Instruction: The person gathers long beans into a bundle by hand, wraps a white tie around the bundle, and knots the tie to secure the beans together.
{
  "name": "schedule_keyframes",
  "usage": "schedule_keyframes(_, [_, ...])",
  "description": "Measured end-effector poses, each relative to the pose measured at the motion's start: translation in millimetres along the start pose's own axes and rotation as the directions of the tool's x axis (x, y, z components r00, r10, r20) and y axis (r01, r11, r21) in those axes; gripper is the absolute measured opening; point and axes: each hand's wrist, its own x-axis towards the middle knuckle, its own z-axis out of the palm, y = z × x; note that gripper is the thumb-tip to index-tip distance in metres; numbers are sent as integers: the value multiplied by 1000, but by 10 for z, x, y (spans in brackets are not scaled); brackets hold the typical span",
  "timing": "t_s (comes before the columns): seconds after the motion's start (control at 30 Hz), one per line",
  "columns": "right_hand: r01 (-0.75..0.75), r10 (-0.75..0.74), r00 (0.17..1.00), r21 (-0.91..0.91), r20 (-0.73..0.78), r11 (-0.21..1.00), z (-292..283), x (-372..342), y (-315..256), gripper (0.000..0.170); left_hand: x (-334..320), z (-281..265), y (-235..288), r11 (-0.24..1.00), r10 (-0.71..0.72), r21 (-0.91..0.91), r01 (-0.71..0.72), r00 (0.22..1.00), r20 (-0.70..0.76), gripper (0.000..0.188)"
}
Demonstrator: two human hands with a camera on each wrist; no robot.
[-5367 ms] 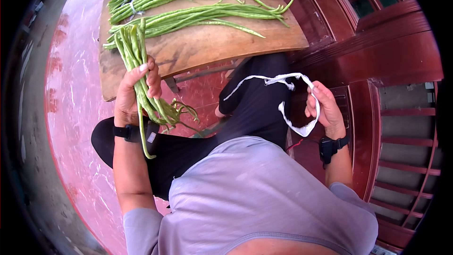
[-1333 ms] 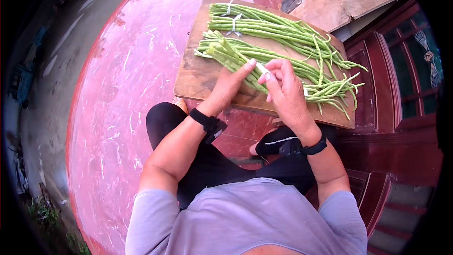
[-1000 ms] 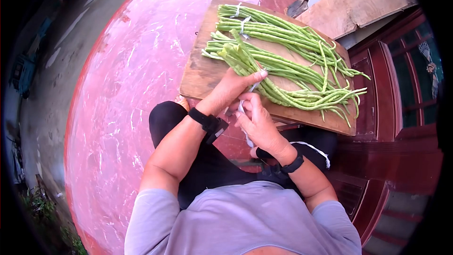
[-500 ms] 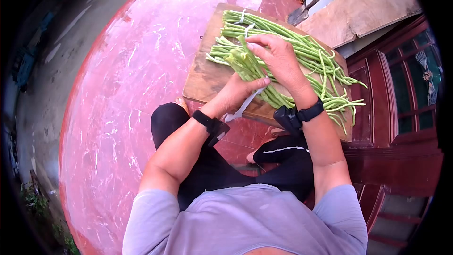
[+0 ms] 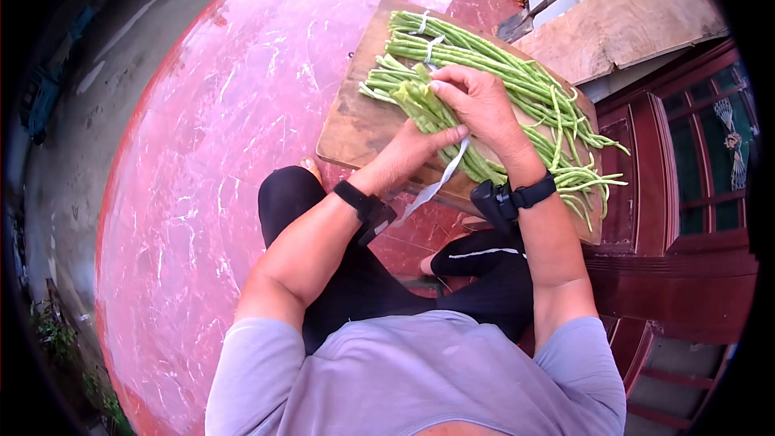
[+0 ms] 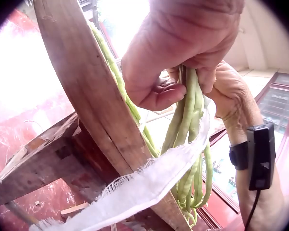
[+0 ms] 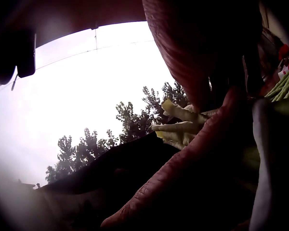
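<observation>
My left hand grips a loose bundle of green long beans over the near edge of a wooden board. Its thumb lies across a white cloth strip, which hangs down past the board. In the left wrist view the strip looks frayed along one side, and the bean stems come down from the curled fingers. My right hand reaches over the bundle, its thumb and fingers pinched at the bean ends. Those ends show beside the fingers in the right wrist view.
Two tied bundles of long beans lie along the far side of the board, with loose beans in front. A plywood sheet and a shovel stand beyond. Dark red doors are at the right.
The left hand brought the beans from beside the knee onto the board. The right hand passed the strip round the bundle, went underneath, then rose to the bean ends, leaving a strip end hanging.
</observation>
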Motion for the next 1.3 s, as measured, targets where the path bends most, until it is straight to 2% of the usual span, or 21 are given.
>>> schedule_keyframes(0.07, [-23, 22, 1000, 75, 17, 997, 22, 10, 52, 21, 21, -9, -67, 997, -46, -59, 46, 999, -8, 40])
schedule_keyframes(0.17, [-81, 53, 984, 158, 173, 984, 2, 58, 192, 16, 38, -13, -150, 983, -104, -153, 102, 995, -8, 42])
schedule_keyframes(0.27, [-111, 86, 982, 146, 167, 983, -10, 14, 201, 15, 15, -24, -111, 959, -158, -233, 159, 987, 22, 43])
schedule_keyframes(0.37, [-24, 24, 988, 6, -155, 1000, -47, -192, 57, 18, -2, -50, -15, 928, -152, -338, 157, 987, 43, 44])
schedule_keyframes(0.43, [-53, 38, 975, -65, -217, 996, -85, -415, -25, 18, 15, -44, -29, 923, -136, -364, 126, 991, -1, 37])
schedule_keyframes(0.5, [-96, 59, 971, -151, -233, 984, -128, -566, 28, 18, 57, -88, -34, 956, -116, -271, 114, 993, 9, 39])
schedule_keyframes(0.6, [-177, 185, 962, 60, -198, 982, -120, -651, 293, 19, 38, -73, 32, 984, -75, -164, 77, 997, 15, 38])
schedule_keyframes(0.63, [-125, 135, 946, 52, -294, 991, -106, -676, 318, 18, 30, -54, 52, 984, -65, -164, 66, 998, 12, 37])
schedule_keyframes(0.73, [-276, 297, 909, 113, -291, 955, -188, -887, 85, 17, 17, -64, 57, 990, -79, -117, 77, 997, -15, 35])
schedule_keyframes(0.77, [-351, 397, 898, 238, -189, 906, -161, -990, -100, 18, 24, -73, 53, 992, -76, -105, 74, 997, -19, 34])
schedule_keyframes(0.8, [-459, 472, 881, 217, -11, 861, -133, -1097, -147, 19, 30, -77, 52, 993, -73, -93, 71, 997, -21, 32])
schedule_keyframes(0.83, [-496, 489, 868, 101, 85, 862, -26, -1186, -115, 23, 28, -75, 52, 995, -56, -83, 53, 998, -29, 32])
schedule_keyframes(0.87, [-487, 472, 866, 68, 167, 871, 65, -1264, -120, 30, 20, -70, 49, 997, -42, -72, 39, 999, -33, 31])
schedule_keyframes(0.9, [-584, 549, 806, 148, 220, 798, 164, -1288, -139, 32, 13, -62, 48, 998, -29, -61, 27, 999, -34, 30])
schedule_keyframes(1.0, [-445, 418, 895, 377, 157, 812, 475, -1356, -34, 26, -110, 34, 275, 983, 29, 182, -21, 999, -39, 29])
schedule_keyframes(1.03, [-412, 373, 911, 375, 174, 830, 541, -1323, -72, 23, -81, 15, 230, 991, 17, 134, -16, 1000, -10, 30])
schedule_keyframes(1.07, [-385, 323, 923, 502, 209, 774, 637, -1303, -59, 24, -78, 3, 210, 987, 17, 157, -17, 1000, 3, 30])
schedule_keyframes(1.13, [-525, 329, 849, 734, 415, 430, 751, -1208, -1, 27, -76, -20, 196, 979, 20, 203, -24, 999, 25, 29])
schedule_keyframes(1.17, [-515, 334, 851, 764, 405, 388, 774, -1146, 38, 27, -68, -22, 151, 988, 19, 154, -22, 1000, 24, 31])
schedule_keyframes(1.27, [-459, 337, 869, 844, 362, 277, 836, -993, 56, 28, -50, -61, 149, 952, 49, 300, -63, 997, 55, 32])
schedule_keyframes(1.3, [-421, 329, 884, 871, 332, 254, 847, -950, 3, 28, -66, -48, 159, 960, 66, 267, -78, 996, 52, 35])
